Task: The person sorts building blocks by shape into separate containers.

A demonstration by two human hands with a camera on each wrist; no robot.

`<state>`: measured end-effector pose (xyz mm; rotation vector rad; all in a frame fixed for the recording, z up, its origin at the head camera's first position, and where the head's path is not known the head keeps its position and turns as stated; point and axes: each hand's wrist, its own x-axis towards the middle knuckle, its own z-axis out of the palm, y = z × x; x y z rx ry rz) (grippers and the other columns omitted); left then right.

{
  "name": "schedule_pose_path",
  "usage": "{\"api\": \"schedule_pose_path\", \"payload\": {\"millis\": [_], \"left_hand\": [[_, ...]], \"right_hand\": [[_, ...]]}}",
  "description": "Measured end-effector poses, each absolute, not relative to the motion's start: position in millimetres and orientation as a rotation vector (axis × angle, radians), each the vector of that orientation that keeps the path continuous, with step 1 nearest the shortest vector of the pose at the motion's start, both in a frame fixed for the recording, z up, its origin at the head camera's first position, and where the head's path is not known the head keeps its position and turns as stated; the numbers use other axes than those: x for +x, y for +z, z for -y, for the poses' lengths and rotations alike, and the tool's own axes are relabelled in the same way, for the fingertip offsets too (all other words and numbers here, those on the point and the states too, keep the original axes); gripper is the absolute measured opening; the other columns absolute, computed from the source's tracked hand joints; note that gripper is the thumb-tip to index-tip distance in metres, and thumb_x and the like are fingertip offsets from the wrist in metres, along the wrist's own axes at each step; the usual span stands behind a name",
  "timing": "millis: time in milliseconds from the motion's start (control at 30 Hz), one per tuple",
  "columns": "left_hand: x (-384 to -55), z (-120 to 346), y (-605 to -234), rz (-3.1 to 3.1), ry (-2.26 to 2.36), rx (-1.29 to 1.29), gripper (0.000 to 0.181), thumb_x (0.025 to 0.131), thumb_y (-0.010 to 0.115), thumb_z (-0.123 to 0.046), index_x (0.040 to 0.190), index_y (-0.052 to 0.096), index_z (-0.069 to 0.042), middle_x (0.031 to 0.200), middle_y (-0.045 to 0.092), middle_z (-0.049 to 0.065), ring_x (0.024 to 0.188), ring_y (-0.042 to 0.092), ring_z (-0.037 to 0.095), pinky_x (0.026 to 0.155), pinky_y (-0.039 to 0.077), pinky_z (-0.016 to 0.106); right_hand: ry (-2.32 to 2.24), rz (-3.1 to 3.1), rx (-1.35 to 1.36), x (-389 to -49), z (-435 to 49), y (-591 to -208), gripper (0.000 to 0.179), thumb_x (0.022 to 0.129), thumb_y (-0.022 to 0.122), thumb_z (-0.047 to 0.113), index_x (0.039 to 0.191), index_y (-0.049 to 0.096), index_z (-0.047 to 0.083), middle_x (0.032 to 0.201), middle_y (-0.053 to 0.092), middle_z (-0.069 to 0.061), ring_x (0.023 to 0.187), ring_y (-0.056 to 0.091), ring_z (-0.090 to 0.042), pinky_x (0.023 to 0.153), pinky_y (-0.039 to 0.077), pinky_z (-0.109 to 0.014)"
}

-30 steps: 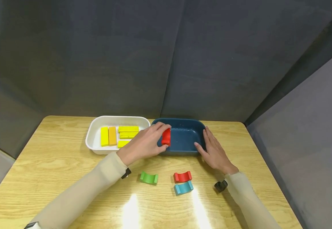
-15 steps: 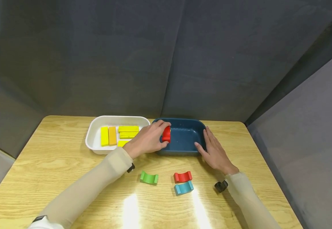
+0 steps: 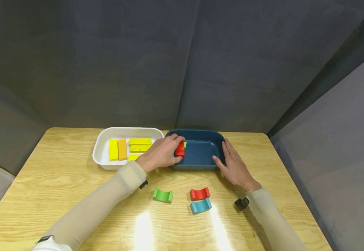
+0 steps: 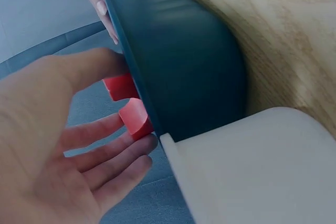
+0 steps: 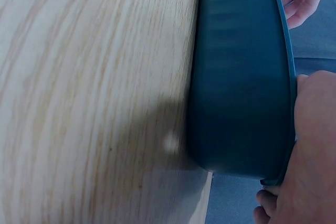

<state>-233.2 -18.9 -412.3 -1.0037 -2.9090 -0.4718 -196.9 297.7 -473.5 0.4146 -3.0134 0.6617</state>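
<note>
While both hands work towards the far edge, we record a pale, wood-grained tabletop (image 3: pixel 59 195) with rounded far corners and 2 bright streaks of glare (image 3: pixel 144 230) at its front. Behind it we note dark grey sheeting (image 3: pixel 106 69) with a long seam near the middle; a lighter grey panel (image 3: pixel 335 146) stands along the right side. Left hand (image 3: pixel 161 151): narrow grip, thumb and fingers pinching an arched red block (image 3: pixel 180 150). We locate this block at the left end of the blue tray (image 3: pixel 202 153), partly below the rim; whether it touches the tray floor we cannot tell. Just beside it, inside the tray, a sliver of green (image 3: pixel 185 144) shows. Right hand (image 3: pixel 236 167): fingers extended along the tray's right end, thumb at the near rim. Just left, a white tray (image 3: pixel 96 150) contains yellow blocks (image 3: pixel 113 150) and 1 orange block (image 3: pixel 122 150). On the wood nearer us we log 3 arched pieces: a green piece (image 3: pixel 162 196) apart at left, then a red piece (image 3: pixel 200 194) close against a light blue piece (image 3: pixel 200 206)
</note>
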Motion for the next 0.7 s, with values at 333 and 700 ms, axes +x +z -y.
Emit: {"api": "schedule_pose_path", "payload": {"millis": [333, 700], "left_hand": [[-235.2, 17.5, -416.7, 2.933, -0.395, -1.017, 0.073, 0.093, 0.085, -0.037, 0.153, 0.056, -0.008, 0.142, 0.064, 0.014, 0.106, 0.068, 0.027, 0.088, 0.063, 0.038], [-235.7, 18.2, -419.4, 2.949, -0.389, -1.037, 0.071, 0.095, 0.082, -0.037, 0.156, 0.055, -0.011, 0.151, 0.061, 0.013, 0.119, 0.069, 0.029, 0.086, 0.064, 0.043]], "right_hand": [[0.676, 3.017, 0.411, -195.9, -298.0, -472.9, 0.087, 0.113, 0.043, 0.055, 0.171, 0.008, -0.001, 0.181, -0.005, -0.010, 0.166, 0.004, -0.037, 0.132, 0.012, -0.063], [0.671, 3.016, 0.421, -196.0, -297.5, -470.8, 0.087, 0.113, 0.042, 0.054, 0.170, 0.008, -0.002, 0.181, -0.005, -0.012, 0.166, 0.005, -0.039, 0.131, 0.012, -0.063]]}}
